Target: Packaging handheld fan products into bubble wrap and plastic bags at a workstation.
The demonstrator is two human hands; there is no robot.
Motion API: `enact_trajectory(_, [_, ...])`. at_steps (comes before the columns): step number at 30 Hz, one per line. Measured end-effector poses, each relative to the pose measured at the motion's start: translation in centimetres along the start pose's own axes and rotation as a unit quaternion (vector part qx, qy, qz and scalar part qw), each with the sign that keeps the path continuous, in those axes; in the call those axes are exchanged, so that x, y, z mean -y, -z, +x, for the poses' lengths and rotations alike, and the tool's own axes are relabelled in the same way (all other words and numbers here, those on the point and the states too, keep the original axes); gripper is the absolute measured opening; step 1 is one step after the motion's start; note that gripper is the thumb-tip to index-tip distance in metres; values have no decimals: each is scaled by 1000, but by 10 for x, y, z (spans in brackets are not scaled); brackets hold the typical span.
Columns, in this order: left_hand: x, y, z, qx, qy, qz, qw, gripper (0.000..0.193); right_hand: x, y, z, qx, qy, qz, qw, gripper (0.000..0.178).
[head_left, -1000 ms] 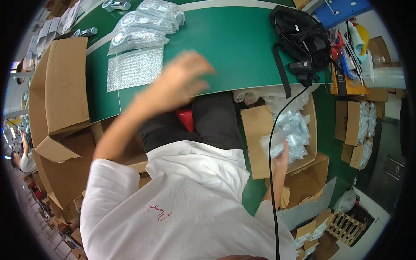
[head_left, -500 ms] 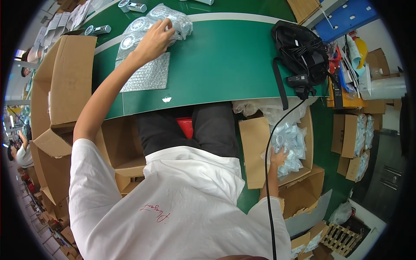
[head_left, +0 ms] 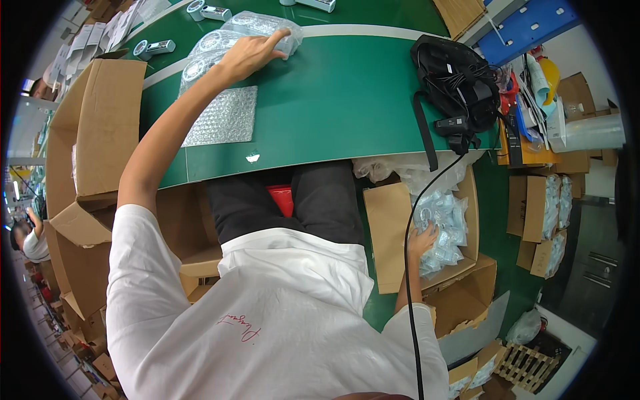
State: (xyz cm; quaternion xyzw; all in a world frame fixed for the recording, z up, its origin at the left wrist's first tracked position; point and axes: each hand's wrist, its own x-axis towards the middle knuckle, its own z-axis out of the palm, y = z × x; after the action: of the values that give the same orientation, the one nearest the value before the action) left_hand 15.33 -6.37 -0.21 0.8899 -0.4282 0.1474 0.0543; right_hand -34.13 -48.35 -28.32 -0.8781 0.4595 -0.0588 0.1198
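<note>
At the far left of the green table, my left hand (head_left: 252,56) rests over a row of bubble-wrapped devices (head_left: 223,41) with pale round parts. Its index finger and thumb are stretched apart, and I see nothing gripped. A flat bubble wrap sheet (head_left: 223,120) lies on the table just nearer than the wrapped row. Down to the right, my right hand (head_left: 421,241) reaches into an open cardboard box (head_left: 472,217) full of bubble-wrapped pieces (head_left: 445,230). Its fingers are spread against the wrapped pieces at the box's left side.
A black bag (head_left: 453,83) with cables sits at the table's right, and a black cable (head_left: 408,267) hangs past my right arm. Unwrapped light-blue devices (head_left: 160,47) lie at the far left. A large carton (head_left: 110,127) stands left of the table. More filled boxes (head_left: 537,207) stand at right.
My left hand has shifted slightly right along the wrapped row, its fingers straightening. My right hand has moved a little left and nearer within the box.
</note>
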Motion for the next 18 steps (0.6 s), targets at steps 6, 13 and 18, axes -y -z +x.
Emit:
enact_trajectory(6, [3, 6, 25, 60, 22, -35, 997, 30, 14, 16, -46, 19, 104, 194, 975, 38])
enact_trajectory(13, [38, -1, 60, -32, -129, 21, 991, 28, 74, 35, -84, 172, 9, 405, 898, 19])
enact_trajectory(18, [55, 52, 88, -80, -77, -70, 991, 19, 179, 96, -94, 282, 57, 550, 784, 18])
